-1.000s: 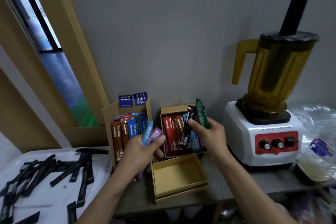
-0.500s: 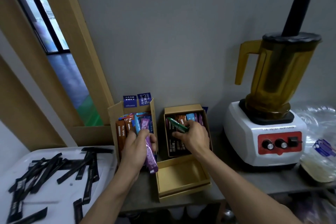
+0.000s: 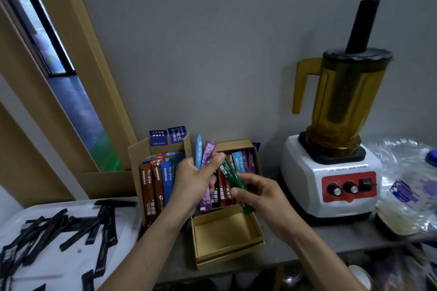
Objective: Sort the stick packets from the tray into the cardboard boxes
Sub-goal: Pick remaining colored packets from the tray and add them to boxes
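My left hand (image 3: pixel 192 181) grips a light-blue packet (image 3: pixel 198 151) and a purple packet (image 3: pixel 207 157) upright, between the two boxes. My right hand (image 3: pixel 259 192) pinches a green packet (image 3: pixel 233 178), slanted over the right cardboard box (image 3: pixel 256 157); its top end touches my left fingers. The right box holds red, blue and purple packets. Standing brown and blue packets fill the left cardboard box (image 3: pixel 134 160). On the white tray (image 3: pixel 68 262) at lower left lie several black stick packets (image 3: pixel 49 227).
An empty cardboard lid (image 3: pixel 236 251) lies in front of the right box. A white blender (image 3: pixel 331 172) with an amber jug stands to the right. Crumpled clear plastic bags (image 3: pixel 409 184) fill the far right. The boxes back onto a grey wall.
My left hand lifted the blue and purple packets up out of the left box and rightward. My right hand drew the green packet back out of the right box toward my left hand.
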`<state>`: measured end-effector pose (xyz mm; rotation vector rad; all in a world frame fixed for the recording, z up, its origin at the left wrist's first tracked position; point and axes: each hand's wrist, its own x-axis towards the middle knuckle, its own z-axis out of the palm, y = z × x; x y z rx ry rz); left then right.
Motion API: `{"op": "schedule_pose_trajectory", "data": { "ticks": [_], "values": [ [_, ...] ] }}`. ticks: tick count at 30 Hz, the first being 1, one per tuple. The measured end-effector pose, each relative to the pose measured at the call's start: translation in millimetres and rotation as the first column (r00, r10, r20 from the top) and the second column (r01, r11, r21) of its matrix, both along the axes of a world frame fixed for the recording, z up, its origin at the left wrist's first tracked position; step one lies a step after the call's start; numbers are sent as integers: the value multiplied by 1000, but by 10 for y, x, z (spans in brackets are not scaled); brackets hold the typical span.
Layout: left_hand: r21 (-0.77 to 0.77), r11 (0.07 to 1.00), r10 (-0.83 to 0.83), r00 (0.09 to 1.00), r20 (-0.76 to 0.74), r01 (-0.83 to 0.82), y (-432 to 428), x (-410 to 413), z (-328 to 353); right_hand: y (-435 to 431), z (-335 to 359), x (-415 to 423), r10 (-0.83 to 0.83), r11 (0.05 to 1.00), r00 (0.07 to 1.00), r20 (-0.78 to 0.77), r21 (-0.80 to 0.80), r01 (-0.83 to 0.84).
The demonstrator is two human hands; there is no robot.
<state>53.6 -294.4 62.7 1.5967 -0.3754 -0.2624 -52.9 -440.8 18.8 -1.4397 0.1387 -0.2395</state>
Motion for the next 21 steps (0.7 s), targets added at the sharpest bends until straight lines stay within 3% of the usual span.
{"op": "schedule_pose_trajectory", "data": {
  "ticks": [10,16,21],
  "values": [
    [114,991,45,980,193,-68,-139,13,-25,-156,1,-94,29,999,996,-80,-14,-30],
    [66,985,141,971,195,-157,-62,103,-8,-249,2,-48,130,928,987,-93,361,-89],
    [70,978,179,958,223,-198,3,120,-20,-238,-41,0,160,930,986,-36,341,-139]
  ]
}}
